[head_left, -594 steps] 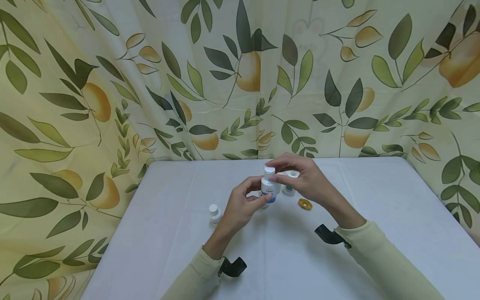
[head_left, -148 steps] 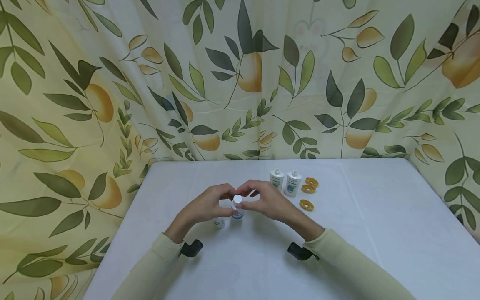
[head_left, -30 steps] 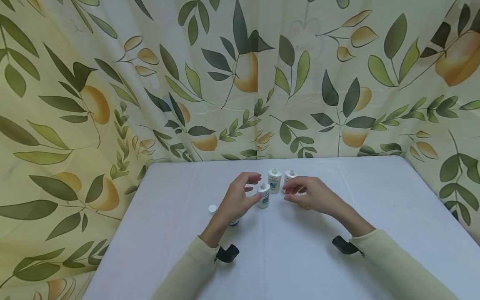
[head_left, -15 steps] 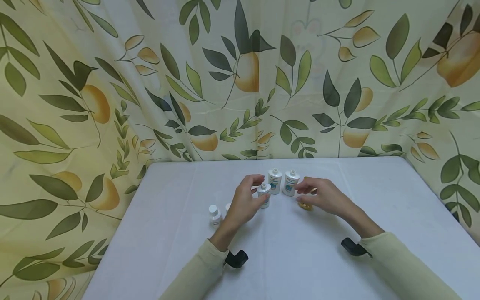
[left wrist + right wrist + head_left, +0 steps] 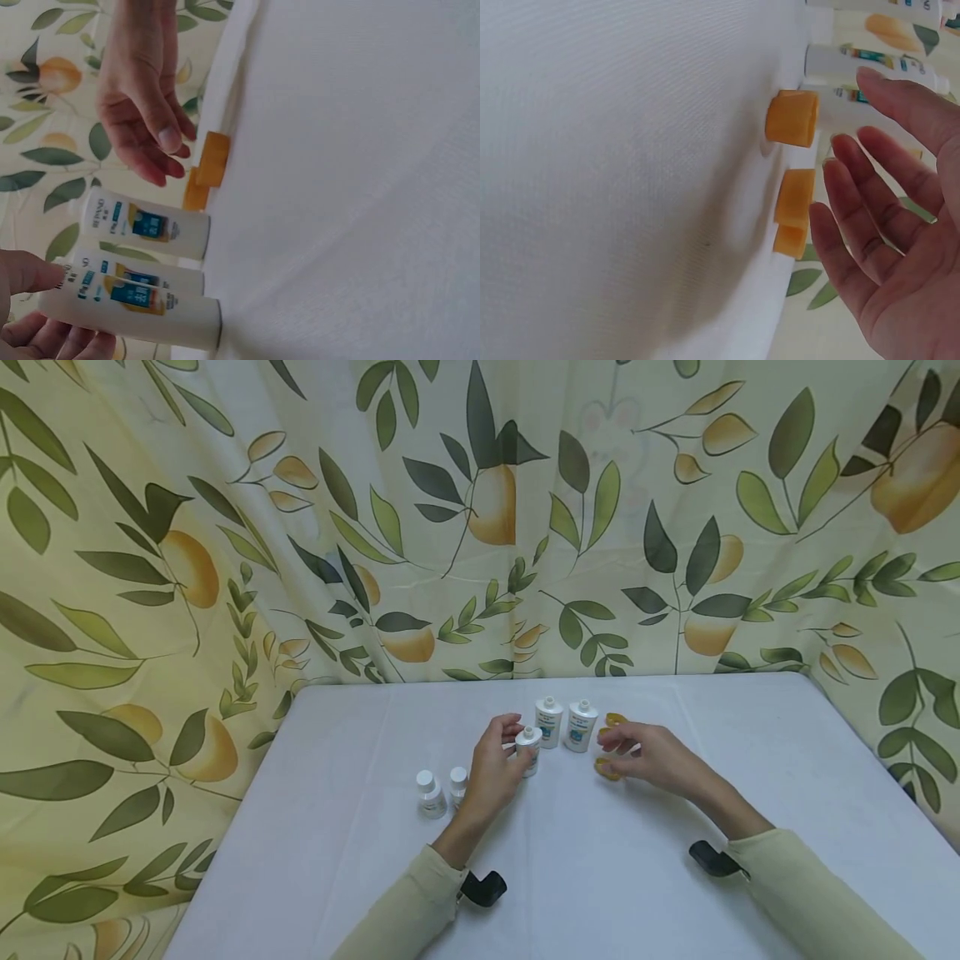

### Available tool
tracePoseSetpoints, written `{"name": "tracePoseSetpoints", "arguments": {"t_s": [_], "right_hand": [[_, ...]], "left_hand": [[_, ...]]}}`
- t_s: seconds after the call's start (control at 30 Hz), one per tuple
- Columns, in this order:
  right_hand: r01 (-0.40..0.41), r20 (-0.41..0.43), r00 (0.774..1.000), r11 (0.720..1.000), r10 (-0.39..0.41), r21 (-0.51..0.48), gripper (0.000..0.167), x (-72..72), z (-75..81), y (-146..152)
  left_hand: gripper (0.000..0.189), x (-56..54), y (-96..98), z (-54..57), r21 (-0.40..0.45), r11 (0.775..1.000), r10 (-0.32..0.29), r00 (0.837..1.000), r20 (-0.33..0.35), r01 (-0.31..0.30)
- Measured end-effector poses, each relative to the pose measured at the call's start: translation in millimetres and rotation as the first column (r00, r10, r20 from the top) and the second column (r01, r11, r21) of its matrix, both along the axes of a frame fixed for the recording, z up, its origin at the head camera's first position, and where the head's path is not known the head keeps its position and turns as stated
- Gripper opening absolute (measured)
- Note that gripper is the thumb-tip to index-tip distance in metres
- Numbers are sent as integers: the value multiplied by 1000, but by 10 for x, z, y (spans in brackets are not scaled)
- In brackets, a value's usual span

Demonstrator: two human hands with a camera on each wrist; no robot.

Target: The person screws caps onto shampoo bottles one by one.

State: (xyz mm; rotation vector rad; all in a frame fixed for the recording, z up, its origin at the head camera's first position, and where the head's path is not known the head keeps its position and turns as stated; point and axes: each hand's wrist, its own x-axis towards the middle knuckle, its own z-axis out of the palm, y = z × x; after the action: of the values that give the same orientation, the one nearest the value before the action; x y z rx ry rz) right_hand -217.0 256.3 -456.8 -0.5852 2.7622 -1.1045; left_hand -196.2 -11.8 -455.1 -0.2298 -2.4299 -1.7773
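Note:
My left hand (image 5: 495, 768) holds the nearest of three uncapped white bottles (image 5: 135, 311), thumb on one side and fingers on the other. That bottle stands upright on the table, its narrow neck bare. My right hand (image 5: 654, 758) hovers with relaxed, slightly bent fingers over yellow ring-shaped caps (image 5: 607, 769), holding nothing. In the right wrist view the fingertips are beside one yellow cap (image 5: 795, 196), with another cap (image 5: 790, 118) nearer the bottles. The two other uncapped bottles, one in the middle (image 5: 549, 727) and one to its right (image 5: 581, 728), stand just behind the held one.
Two small white-capped bottles, one (image 5: 431, 797) fully seen and one (image 5: 457, 785) partly behind my left hand, stand to the left. White cloth covers the table (image 5: 337, 860). A leaf-and-fruit patterned curtain (image 5: 420, 527) hangs behind its far edge.
Both hands were on a small capped bottle at the left earlier; it now stands on the table. Over the last second, my right hand has moved right, from the bottles to the yellow caps.

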Motion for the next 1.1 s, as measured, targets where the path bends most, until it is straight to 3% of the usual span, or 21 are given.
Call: {"name": "tracePoseSetpoints", "arguments": {"t_s": [0.3, 0.53, 0.7, 1.1], "right_hand": [[-33, 39, 999, 998, 31, 55, 41, -18, -52, 21], [-9, 110, 994, 993, -4, 119, 39, -21, -84, -39], [24, 107, 993, 985, -42, 170, 35, -22, -108, -57], [15, 86, 996, 980, -32, 196, 29, -39, -107, -57]], "left_hand": [[32, -6, 31, -71, 24, 999, 22, 999, 46, -24], [29, -5, 42, -115, 26, 999, 45, 998, 51, -47], [30, -17, 52, -175, 27, 999, 45, 998, 54, -47], [31, -13, 75, -258, 1, 999, 54, 995, 81, -54]]}}
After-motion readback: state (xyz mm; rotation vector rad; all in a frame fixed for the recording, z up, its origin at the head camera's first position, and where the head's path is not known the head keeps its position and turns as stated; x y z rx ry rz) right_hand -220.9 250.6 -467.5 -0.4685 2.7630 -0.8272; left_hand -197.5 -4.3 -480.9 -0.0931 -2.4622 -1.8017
